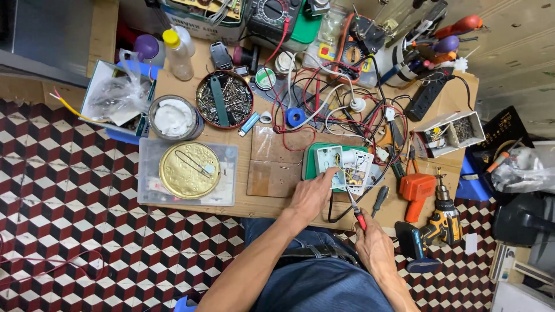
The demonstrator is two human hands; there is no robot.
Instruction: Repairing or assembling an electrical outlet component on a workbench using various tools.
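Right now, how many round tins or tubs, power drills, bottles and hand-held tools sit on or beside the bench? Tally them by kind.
Round containers: 3 (gold lid, white-filled tub, screw tin)
Drills: 2 (orange drill, yellow-black drill)
Bottles: 1 (yellow-capped bottle)
Tools in hand: 1 (red-handled tool in right hand; left hand steadies the white switch unit)
Total: 7
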